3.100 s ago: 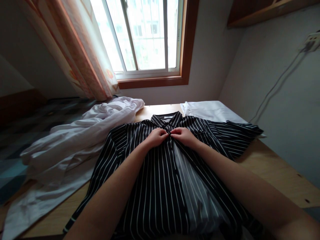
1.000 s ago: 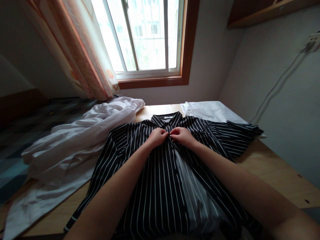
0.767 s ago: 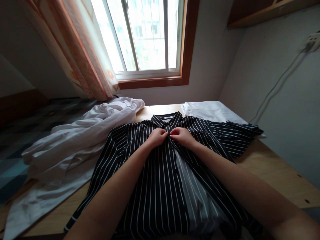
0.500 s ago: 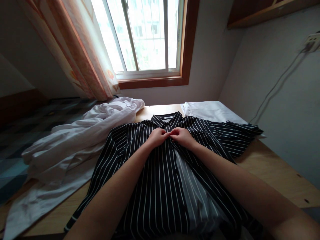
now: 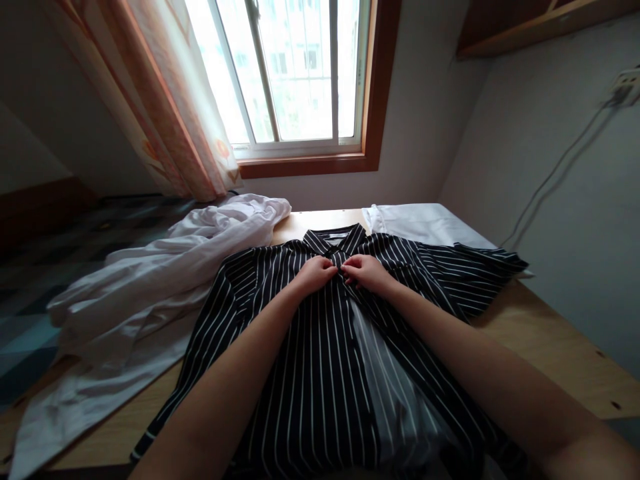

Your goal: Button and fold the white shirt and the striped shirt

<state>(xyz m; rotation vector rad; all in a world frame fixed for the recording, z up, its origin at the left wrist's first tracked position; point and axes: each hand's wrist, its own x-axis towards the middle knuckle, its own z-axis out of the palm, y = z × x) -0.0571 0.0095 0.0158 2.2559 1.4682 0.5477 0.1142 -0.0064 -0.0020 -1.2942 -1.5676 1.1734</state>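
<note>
A black shirt with white stripes (image 5: 320,360) lies face up on a wooden table, its collar toward the window. The front edges meet near the collar and part lower down, where the paler inside shows. My left hand (image 5: 317,273) pinches the front edge just below the collar, fingers closed on the cloth. Close beside it, my right hand (image 5: 367,273) has its thumb and forefinger pressed together at the opposite front edge. Any button between the fingertips is too small to make out.
To the left a crumpled white garment (image 5: 150,287) lies on the table (image 5: 545,333). A folded white cloth (image 5: 420,223) sits at the back right, partly under the striped sleeve. A window (image 5: 300,73), a curtain (image 5: 165,100) and a wall socket with a cable (image 5: 625,87) surround the table.
The fingertips of my two hands have drawn slightly apart; they were touching before. The shirt lies nearly as it did, and the view has shifted a little.
</note>
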